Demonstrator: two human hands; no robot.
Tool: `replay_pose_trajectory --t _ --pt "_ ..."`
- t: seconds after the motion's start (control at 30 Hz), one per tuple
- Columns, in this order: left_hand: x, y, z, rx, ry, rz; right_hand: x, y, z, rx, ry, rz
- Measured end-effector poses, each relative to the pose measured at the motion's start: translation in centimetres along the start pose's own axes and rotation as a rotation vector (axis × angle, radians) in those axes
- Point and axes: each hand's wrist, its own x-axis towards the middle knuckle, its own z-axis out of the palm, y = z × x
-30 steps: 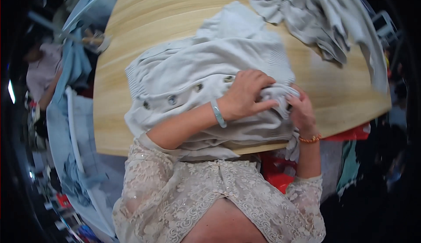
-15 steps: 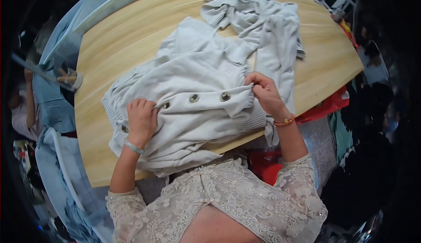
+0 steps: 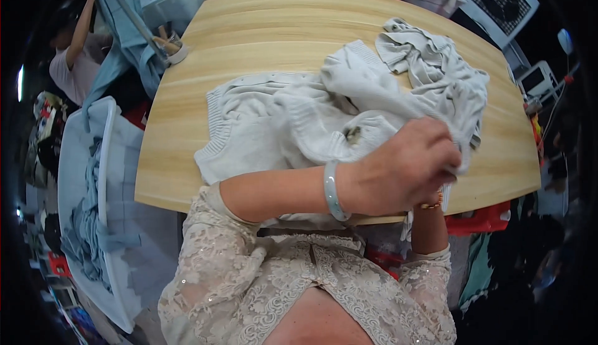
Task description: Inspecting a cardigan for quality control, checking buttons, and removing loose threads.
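Observation:
An off-white knit cardigan (image 3: 255,139) with ribbed edges and large dark buttons lies rumpled across the table in front of me. My left hand (image 3: 402,167), with a pale bangle at its wrist, reaches across to the right, its fingers closed on a ribbed edge of the cardigan. Behind it, my right hand is mostly hidden; its wrist (image 3: 430,223) with an orange beaded bracelet shows below, near the front edge, and its fingers do not show. A second off-white knit garment (image 3: 430,58) lies bunched at the far right, touching the cardigan.
The wooden table (image 3: 168,139) has a curved outline. A cup of tools (image 3: 176,52) sits at its left edge. A pale bin (image 3: 106,233) with blue-grey garments stands at the left; a person (image 3: 78,58) beyond holds up blue-grey cloth. A red bag (image 3: 479,220) lies at the right.
My left hand has crossed from the left of the button band to the right, over my right hand. The cardigan's buttoned part is folded over to the right. The whole view has shifted.

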Motion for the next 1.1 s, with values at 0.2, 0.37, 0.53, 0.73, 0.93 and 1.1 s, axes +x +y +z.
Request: replay_pose_trajectory --t 0.2,0.37,0.53,0.73,0.93,1.1 --pt "-1.0 -3.2 -3.0 0.158 -0.222 -0.357 -7.2 4.0 -10.3 0.0 0.084 0.076" --pt "2.9 -3.5 2.1 -0.509 -0.27 -0.194 -10.1 -0.8 -6.1 0.02 0.172 0.148" --pt "5.2 2.6 4.7 -0.888 -0.253 -0.367 -21.7 4.3 -19.2 0.011 0.281 0.186" --pt "4.6 1.5 3.2 -1.262 -0.122 -0.733 -8.0 2.6 -17.2 -0.006 0.474 0.249" --pt "8.6 -14.3 -9.3 -0.746 0.074 -0.888 -3.3 1.8 -15.5 0.175 0.331 0.513" --pt "22.3 -18.8 -30.2 -0.775 0.589 -0.31 -2.7 3.8 -13.3 0.237 0.36 0.562"
